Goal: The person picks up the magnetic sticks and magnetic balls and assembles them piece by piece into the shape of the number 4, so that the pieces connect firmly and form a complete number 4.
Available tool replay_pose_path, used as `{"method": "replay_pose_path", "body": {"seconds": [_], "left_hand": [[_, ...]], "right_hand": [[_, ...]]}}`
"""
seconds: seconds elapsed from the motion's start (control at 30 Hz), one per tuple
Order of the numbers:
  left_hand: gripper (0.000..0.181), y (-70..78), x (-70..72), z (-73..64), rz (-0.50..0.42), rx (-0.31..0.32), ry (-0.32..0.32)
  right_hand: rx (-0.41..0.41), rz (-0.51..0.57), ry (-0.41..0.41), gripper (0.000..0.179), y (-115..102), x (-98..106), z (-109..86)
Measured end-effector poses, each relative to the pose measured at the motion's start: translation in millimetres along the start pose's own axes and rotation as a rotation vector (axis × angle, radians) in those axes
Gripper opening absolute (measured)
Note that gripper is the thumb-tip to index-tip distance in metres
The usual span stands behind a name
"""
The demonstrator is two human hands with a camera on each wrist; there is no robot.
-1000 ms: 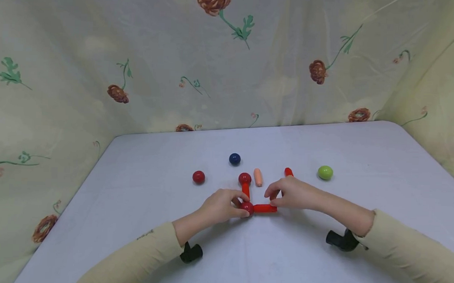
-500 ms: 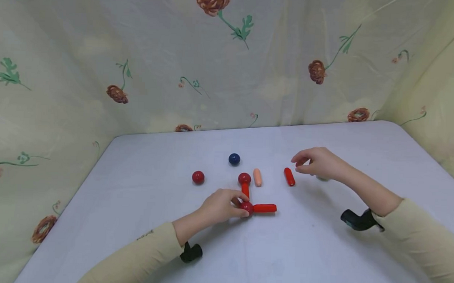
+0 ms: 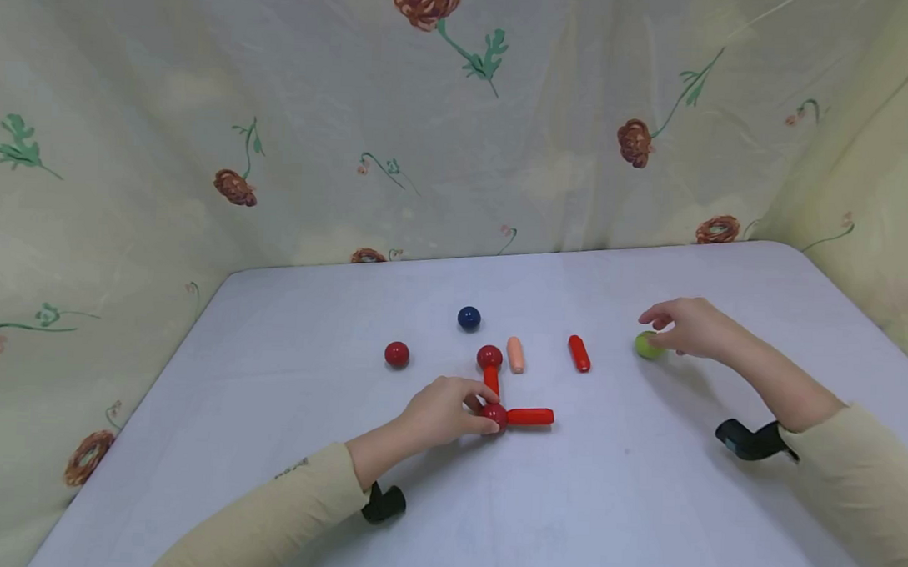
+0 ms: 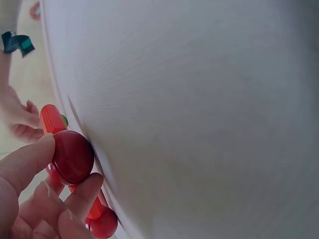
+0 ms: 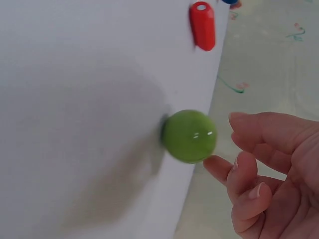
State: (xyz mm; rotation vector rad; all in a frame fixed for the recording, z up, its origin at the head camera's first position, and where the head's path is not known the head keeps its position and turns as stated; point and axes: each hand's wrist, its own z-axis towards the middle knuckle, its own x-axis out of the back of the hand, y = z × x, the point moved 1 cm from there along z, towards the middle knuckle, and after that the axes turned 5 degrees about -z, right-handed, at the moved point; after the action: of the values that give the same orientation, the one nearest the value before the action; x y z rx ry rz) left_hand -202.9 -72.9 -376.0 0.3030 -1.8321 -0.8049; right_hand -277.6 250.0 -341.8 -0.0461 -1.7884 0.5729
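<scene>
Between thumb and fingers, my left hand [image 3: 444,410] pinches a glossy dark red ball [image 4: 73,157] at the corner of a small assembly. From this ball one red ribbed stick [image 3: 532,416] points right. Another red stick [image 3: 491,383] runs away from me to a second dark red ball [image 3: 489,357]. At the right, my right hand [image 3: 696,327] hovers at a green ball [image 5: 189,137] on the table, thumb and fingers spread apart. In the right wrist view one fingertip is right at the ball's edge, and the palm side faces it.
On the white table [image 3: 268,444] lie a loose red stick [image 3: 579,354] and a salmon-pink stick [image 3: 515,355]. A dark blue ball [image 3: 469,319] and a loose dark red ball [image 3: 396,355] stand farther left. A flowered curtain [image 3: 310,103] hangs behind the table.
My right hand has left the right-pointing stick, passed above the loose red stick, and moved right to the green ball. The left hand has stayed on its ball.
</scene>
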Motion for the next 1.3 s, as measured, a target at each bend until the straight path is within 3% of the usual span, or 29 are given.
{"method": "replay_pose_path", "body": {"seconds": [0.37, 0.93, 1.3], "left_hand": [[0.03, -0.7, 0.7, 0.4, -0.015, 0.01, 0.003], [0.03, 0.6, 1.8, 0.4, 0.001, -0.009, 0.005], [0.029, -0.7, 0.0, -0.4, -0.012, -0.003, 0.006]], "right_hand": [[-0.036, 0.06, -0.016, 0.041, 23, -13, 2.9], [-0.007, 0.081, -0.005, 0.041, 29, -17, 5.5], [0.051, 0.096, -0.004, 0.036, 4, -22, -3.0]]}}
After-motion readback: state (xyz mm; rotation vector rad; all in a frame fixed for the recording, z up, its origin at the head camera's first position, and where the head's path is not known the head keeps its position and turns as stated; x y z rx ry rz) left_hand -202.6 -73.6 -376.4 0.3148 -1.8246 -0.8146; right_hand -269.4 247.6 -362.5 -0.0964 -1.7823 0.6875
